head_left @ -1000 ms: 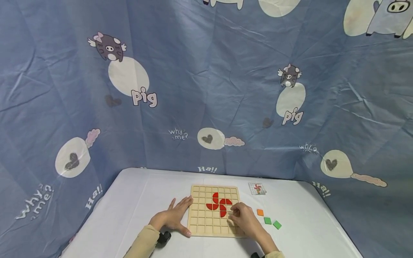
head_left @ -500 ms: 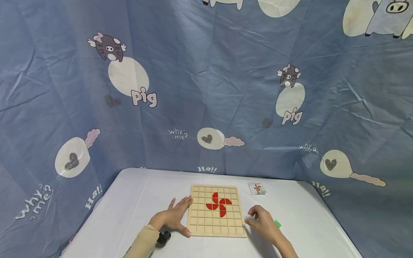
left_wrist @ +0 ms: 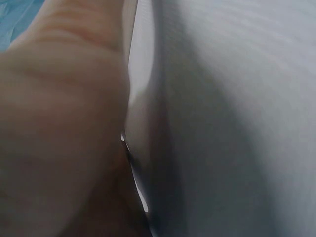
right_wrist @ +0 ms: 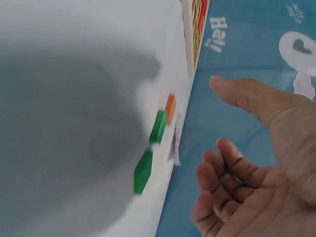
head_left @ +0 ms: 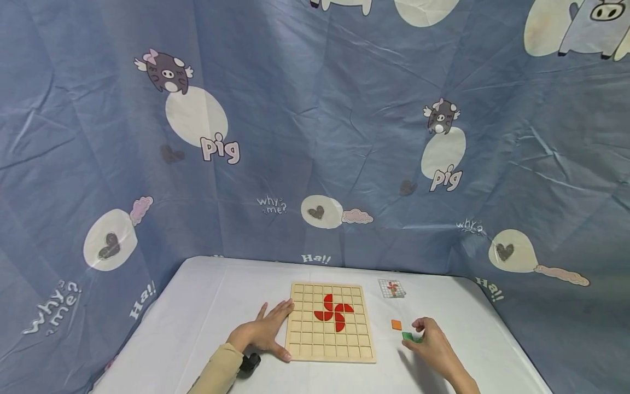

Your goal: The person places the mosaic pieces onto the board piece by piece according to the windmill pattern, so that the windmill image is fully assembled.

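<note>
My left hand (head_left: 263, 331) rests at the left edge of a wooden grid board (head_left: 307, 350), thumb and fingers spread along its side. Red quarter-round pieces (head_left: 339, 326) form a pinwheel on the board. To the right of it, my right hand (head_left: 433, 345) hovers over two green square tiles (right_wrist: 143, 171), partly covering them in the head view. Its thumb and fingers are apart and bent a little, with nothing between them in the right wrist view. An orange square tile (head_left: 396, 325) lies just left of the green ones. Mostly the hand's side and white cloth fill the left wrist view.
A small card (head_left: 392, 288) printed with a grid and a red pinwheel picture lies beyond the board's right corner. White cloth (head_left: 236, 284) covers the table. Blue printed curtains (head_left: 275, 164) hang behind it and at both sides.
My right hand has moved right, from over the board's right side past the orange tile to the green tiles. My left hand and the red pieces stay in place.
</note>
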`<state>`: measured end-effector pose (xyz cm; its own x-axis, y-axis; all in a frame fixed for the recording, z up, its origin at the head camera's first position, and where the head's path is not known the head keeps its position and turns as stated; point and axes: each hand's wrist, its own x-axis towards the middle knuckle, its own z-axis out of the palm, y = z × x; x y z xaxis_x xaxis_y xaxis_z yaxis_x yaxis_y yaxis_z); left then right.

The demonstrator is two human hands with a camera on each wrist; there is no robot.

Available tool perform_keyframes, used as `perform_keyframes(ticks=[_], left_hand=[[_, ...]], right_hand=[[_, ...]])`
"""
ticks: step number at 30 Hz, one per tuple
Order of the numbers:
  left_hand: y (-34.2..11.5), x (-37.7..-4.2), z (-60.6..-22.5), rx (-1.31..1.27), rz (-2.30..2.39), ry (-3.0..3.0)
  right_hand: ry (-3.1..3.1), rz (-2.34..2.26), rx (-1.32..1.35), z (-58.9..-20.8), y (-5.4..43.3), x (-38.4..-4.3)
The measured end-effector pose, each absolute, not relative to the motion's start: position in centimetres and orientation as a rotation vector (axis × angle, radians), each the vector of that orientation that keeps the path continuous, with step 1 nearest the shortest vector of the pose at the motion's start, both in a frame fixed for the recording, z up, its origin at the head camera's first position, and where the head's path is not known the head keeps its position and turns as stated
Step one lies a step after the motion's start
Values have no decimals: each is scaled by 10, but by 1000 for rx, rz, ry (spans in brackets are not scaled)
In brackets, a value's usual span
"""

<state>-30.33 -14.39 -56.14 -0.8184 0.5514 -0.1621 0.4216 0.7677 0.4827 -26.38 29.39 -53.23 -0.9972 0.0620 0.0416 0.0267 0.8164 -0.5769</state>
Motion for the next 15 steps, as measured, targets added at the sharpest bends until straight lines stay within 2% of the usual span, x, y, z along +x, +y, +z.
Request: perform_keyframes(ticks=[15], left_hand=[[-142,-304,-562,716,626,2681]], right_hand=[[-3041,854,-223,-546,322,-264]])
